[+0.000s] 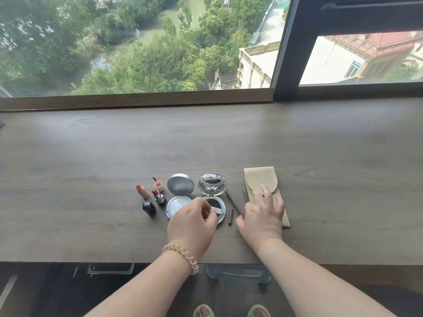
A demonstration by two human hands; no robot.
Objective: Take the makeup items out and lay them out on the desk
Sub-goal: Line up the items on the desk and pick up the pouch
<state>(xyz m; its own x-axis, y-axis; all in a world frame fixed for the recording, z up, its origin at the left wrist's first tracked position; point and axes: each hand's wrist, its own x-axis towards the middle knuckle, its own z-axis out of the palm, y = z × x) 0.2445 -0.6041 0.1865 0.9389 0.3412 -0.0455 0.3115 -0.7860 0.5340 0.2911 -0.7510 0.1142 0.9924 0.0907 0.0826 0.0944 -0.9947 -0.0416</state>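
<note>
makeup items lie in a tight cluster near the front middle of the desk [91, 156]. counted: one uncapped red lipstick [158, 196] with its black cap [149, 208] just beside it, one peach lip-gloss tube [142, 191] with its wand cap [158, 184] apart from it, two round compacts both hinged open, a silver one [180, 185] and a clear-lidded one [211, 184], two thin pencils [233, 200] [245, 193], and one small brown pencil cap [230, 216]. one beige pouch [258, 179] lies flat at the right end of the row, flap closed.

left hand [191, 223], a coiled band [180, 256] on its wrist, hovers over the clear compact's lower half, fingertips pinching a small pink piece [215, 211] there. right hand [263, 213] rests palm down on the pouch, fingers spread and pressing it flat.

the cluster sits well back from the desk's front edge. wide bare wood runs to the left, to the right past the pouch, and back to the window sill [137, 100].
</note>
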